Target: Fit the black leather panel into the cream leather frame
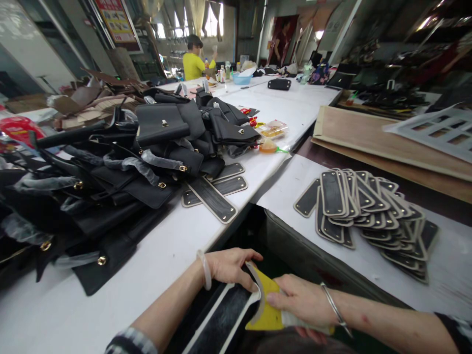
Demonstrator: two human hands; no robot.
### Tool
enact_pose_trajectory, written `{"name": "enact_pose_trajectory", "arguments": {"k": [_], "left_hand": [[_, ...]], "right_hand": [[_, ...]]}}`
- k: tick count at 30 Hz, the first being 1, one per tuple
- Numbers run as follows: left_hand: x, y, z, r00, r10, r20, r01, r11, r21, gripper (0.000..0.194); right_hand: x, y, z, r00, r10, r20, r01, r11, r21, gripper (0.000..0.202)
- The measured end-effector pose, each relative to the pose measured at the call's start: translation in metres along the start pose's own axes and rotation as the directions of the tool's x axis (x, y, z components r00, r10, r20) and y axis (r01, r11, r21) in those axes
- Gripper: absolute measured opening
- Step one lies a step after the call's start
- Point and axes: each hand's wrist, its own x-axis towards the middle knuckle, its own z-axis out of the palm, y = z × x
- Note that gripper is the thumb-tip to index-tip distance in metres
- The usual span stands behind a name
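At the bottom centre, my left hand [232,268] is closed over the far end of a black bag piece [221,317] with pale strips along both long edges. Its thumb presses near the corner. My right hand [304,297] grips a flat yellow piece [271,322] with a curved grey edge, which meets the black piece beside my left thumb. Some whitish material [295,319] shows under my right fingers. The near end of the black piece runs out of view.
Black handbags [162,123] with plastic-wrapped handles are heaped at left. Pale-edged black panels [334,191] lie stacked on the right table; several more panels [217,199] lie by the bags. A dark gap separates the tables. A person in yellow [193,64] is at the back.
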Motion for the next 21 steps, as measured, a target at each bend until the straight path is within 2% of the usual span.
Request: {"name": "enact_pose_trajectory", "arguments": {"k": [10, 17, 21], "left_hand": [[0.003, -0.004, -0.002, 0.995, 0.071, 0.063, -0.062, 0.989, -0.134, 0.103], [0.004, -0.006, -0.001, 0.996, 0.079, 0.038, -0.072, 0.983, -0.167, 0.096], [0.006, -0.006, 0.001, 0.994, 0.113, 0.003, -0.11, 0.973, -0.201, 0.092]], "right_hand": [[-0.001, -0.007, 0.008, 0.998, 0.063, 0.013, -0.064, 0.996, 0.067, 0.031], [0.002, -0.003, 0.016, 0.999, 0.052, 0.008, -0.052, 0.994, 0.095, 0.043], [0.007, -0.003, 0.022, 1.0, 0.022, 0.015, -0.024, 0.991, 0.133, 0.038]]}}
